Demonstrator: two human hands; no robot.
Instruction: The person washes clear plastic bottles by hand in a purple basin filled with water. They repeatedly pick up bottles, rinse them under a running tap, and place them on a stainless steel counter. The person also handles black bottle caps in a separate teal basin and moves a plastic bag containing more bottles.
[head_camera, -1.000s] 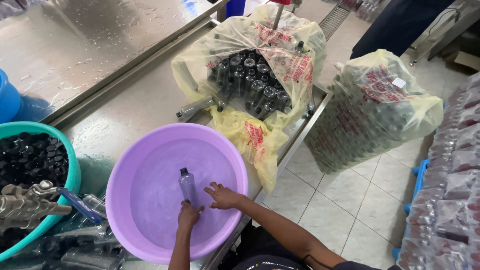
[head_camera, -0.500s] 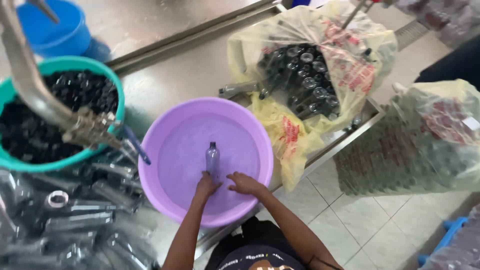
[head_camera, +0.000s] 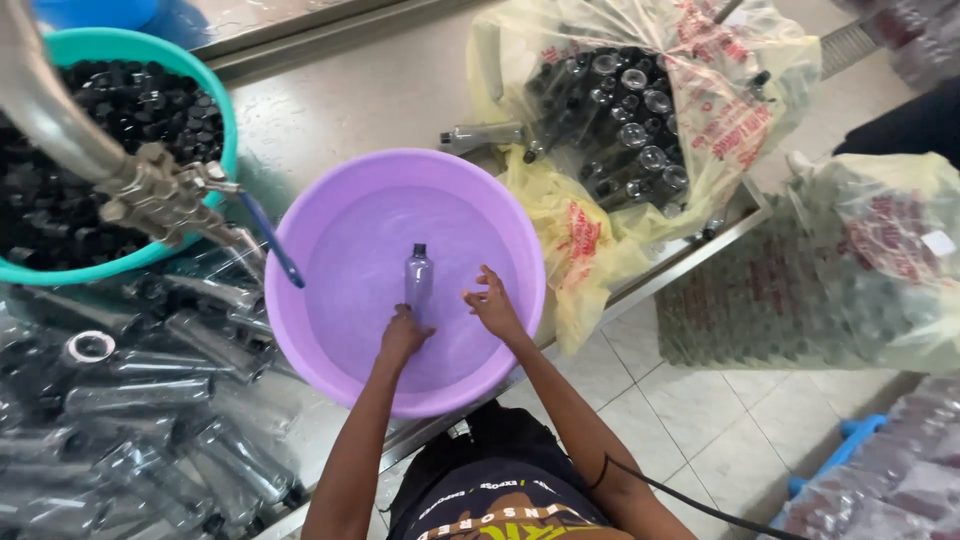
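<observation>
My left hand (head_camera: 402, 337) grips the bottom of a small clear bottle with a black cap (head_camera: 418, 276), holding it inside a large purple basin (head_camera: 330, 200) on the steel table. My right hand (head_camera: 493, 306) hovers just to the right of the bottle over the basin, fingers loosely spread, holding nothing.
A teal basin of black caps (head_camera: 190, 70) stands at the left, under a metal pipe with a tap (head_camera: 150, 190). Several clear bottles lie at lower left (head_camera: 150, 400). An open yellow bag of bottles (head_camera: 620, 110) sits behind the basin. Another filled bag (head_camera: 830, 270) rests on the tiled floor.
The view has shifted, so the basins and the tap sit more to the centre. My right hand has lifted slightly off the bottle; my left hand still holds it.
</observation>
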